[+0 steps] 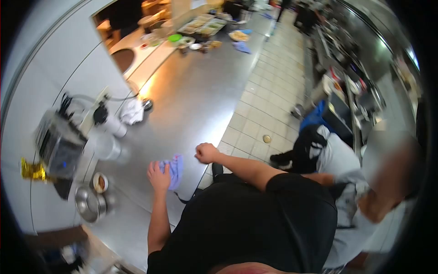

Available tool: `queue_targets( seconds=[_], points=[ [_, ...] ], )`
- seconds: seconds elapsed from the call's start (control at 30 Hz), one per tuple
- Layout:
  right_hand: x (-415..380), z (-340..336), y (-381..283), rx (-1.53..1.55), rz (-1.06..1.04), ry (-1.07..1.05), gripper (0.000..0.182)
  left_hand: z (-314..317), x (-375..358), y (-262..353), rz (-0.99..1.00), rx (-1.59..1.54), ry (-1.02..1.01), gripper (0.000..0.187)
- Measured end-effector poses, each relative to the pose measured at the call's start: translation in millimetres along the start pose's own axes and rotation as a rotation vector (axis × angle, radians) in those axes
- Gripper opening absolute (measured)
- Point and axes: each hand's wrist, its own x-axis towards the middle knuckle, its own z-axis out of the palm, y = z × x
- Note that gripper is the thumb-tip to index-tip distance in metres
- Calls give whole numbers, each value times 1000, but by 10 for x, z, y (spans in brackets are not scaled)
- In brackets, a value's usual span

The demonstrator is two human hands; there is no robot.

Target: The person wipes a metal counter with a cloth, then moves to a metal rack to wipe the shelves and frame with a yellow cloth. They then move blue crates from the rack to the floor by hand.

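A purple cloth (pixel 176 172) lies bunched on the steel counter (pixel 182 98), close to its front edge. My left hand (pixel 159 176) rests over the cloth's left side, its fingers bent down onto the fabric. To the right of the cloth, near the counter's edge, my right hand (pixel 206 153) is curled into a fist. Nothing shows in it. The two hands are apart, and the right one does not touch the cloth.
Left along the wall are a metal bowl (pixel 90 204), a small white bowl (pixel 100 182), a clear container (pixel 106 145) and a white cloth (pixel 132 112). Food trays (pixel 203 25) stand at the far end. A co-worker (pixel 340 157) bends close on my right.
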Motion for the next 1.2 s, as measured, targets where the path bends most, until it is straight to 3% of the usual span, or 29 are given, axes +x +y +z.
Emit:
queue_targets(
  seconds=[0.03,0.1,0.17,0.3,0.53,0.63,0.67,0.73,0.77,0.8,0.93,1.03,1.17,1.2],
  points=[
    [-68,32,31,-59,-104,59,26,216,-24,51,-63,106,38,63],
    [-83,28,-38,-83,-28,48,28,717,-97,-54,-1,211,77,74],
    [-77,-8,-70,-66,13,-1,28,834,-139,-103,28,256,65,79],
    [-33,111,28,-104,-63,116,30,627,-64,-96,70,242,-70,80],
    [-17,78,-10,-88,-36,83,34,370,-134,-536,229,204,-155,78],
    [-16,9,-55,-67,-51,54,34,153,-284,-806,72,233,-110,79],
    [-18,-46,-113,-61,29,-5,34,106,-368,-844,42,233,-165,79],
    [-41,-250,-376,140,105,27,33,-38,-139,-745,-33,223,-244,80],
    [-9,-268,-502,246,142,38,32,-88,-59,-742,-15,181,-135,80],
    [29,-238,-572,153,-9,119,28,-101,18,-702,10,143,-28,80],
    [71,-142,-837,395,-209,140,17,46,-20,-504,-46,78,301,78],
    [47,86,-910,431,-325,47,14,358,-470,-555,-242,275,-104,77],
    [-79,561,-1265,485,-502,-19,10,281,-924,-680,-143,242,-103,76],
    [-141,595,-1408,462,-514,-135,13,260,-1027,-761,-138,251,-117,75]
  ],
)
